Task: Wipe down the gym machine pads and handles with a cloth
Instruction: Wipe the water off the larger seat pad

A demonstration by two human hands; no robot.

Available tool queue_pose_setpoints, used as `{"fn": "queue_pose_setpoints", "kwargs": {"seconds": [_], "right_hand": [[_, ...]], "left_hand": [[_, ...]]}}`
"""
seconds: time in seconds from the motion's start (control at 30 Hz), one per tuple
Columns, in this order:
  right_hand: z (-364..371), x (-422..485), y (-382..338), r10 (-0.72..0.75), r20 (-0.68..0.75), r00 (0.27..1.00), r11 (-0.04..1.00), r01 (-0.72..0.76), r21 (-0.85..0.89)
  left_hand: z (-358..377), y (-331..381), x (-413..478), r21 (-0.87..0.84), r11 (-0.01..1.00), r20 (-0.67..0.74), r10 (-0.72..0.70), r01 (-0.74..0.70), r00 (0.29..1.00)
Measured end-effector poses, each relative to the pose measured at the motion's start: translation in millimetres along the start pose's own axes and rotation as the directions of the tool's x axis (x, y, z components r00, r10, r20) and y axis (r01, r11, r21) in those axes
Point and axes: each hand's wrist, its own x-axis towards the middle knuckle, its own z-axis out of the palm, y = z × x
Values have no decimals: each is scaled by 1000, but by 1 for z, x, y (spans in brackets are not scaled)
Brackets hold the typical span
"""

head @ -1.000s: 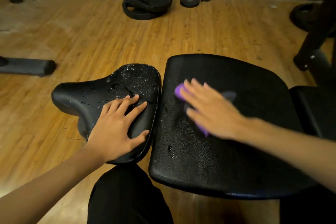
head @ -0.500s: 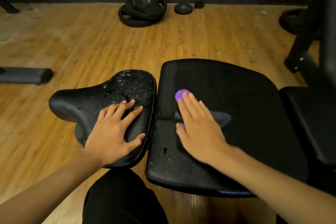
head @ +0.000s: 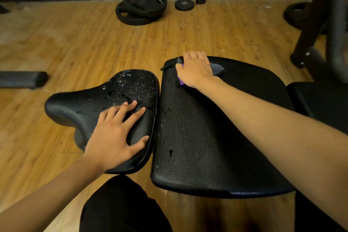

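Cloth: the soft purple-and-grey cloth (head: 218, 68) lies bunched in the upper middle of the frame, on the far left corner of the large pad and mostly under the right hand.
Handling: it looks light and limp, probably damp. It is likely to fold and creep under pressure, so it is best held bunched under the palm, not by a corner.
Right hand: the right hand (head: 195, 70) lies on the cloth with its fingers bent forward over the pad's far edge. The tips are hidden, so it cannot be told whether they clasp the cloth or only press it.
Large pad: the broad black textured vinyl pad (head: 207, 137) fills the centre right. A few droplets sit along its left side, which is probably slick there.
Small pad: the black saddle-shaped seat pad (head: 79, 105) sits just beside it at centre left, its far end beaded with water.
Left hand: the left hand (head: 114, 135) rests flat on the small pad's near half, fingers straight and spread, gripping nothing.
Surroundings: the wooden floor (head: 56, 43) runs behind, with black weight plates (head: 141, 7) at top centre.
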Motion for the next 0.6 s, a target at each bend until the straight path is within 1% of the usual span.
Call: {"fn": "queue_pose_setpoints", "kwargs": {"seconds": [0.1,0.2,0.33,0.4,0.47,0.53,0.6], "right_hand": [[7,-51,3,-75,-40,996,997,75,5],[16,-89,4,-143,0,990,990,143,-14],[10,-37,4,-136,-22,990,990,135,-30],[5,-2,-1,-96,16,995,995,96,-29],[1,15,-7,-63,42,997,997,65,-40],[3,8,-7,-89,-12,996,995,89,-48],[8,-24,-6,-133,-53,990,990,130,-59]], "left_hand": [[0,0,0,-7,1000,2,-3,3,1000],[1,-1,0,-5,1000,3,2,-2,1000],[0,-2,1,-6,1000,4,5,-5,1000],[-2,-3,1,-8,1000,1,-6,6,1000],[-2,-1,1,-15,1000,2,-9,9,1000],[-2,-2,1,-21,1000,8,-15,15,1000],[-3,-2,1,-26,1000,13,-11,11,1000]]}}
